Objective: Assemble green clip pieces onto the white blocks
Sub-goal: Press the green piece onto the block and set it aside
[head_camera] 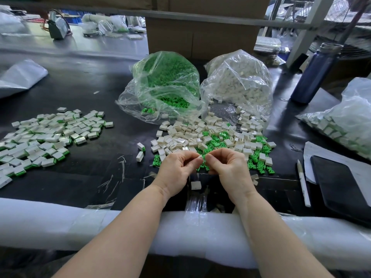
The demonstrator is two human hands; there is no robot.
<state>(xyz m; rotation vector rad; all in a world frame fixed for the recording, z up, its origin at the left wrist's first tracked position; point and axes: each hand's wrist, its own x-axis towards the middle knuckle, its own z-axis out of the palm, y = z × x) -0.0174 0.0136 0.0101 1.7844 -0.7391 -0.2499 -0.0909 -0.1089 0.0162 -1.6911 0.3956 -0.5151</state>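
blue bottle (pixel 313 75) upright, right | phone (pixel 341 183) beside white pen (pixel 303 183) | cardboard box (pixel 200 37) behind

Left hand (pixel 178 169) and right hand (pixel 226 167) pinch a white block (pixel 199 156) between them.

A: What sits between the left hand (pixel 178 169) and the right hand (pixel 226 167)?

B: A sliver of white block (pixel 200 156) shows at the fingertips. The curled fingers hide the rest, and any clip there is hidden too.

A: The pile (pixel 40 135) on the left?

B: The left edge cuts it off. So does the right edge with the bag (pixel 341 125) and the phone (pixel 341 187).

A: And at the back?

B: The bench (pixel 60 33) there is blurred; its clutter can't be made out. The box (pixel 202 37) runs past the top edge, and the green bag (pixel 168 81) and white bag (pixel 239 79) hide its base.
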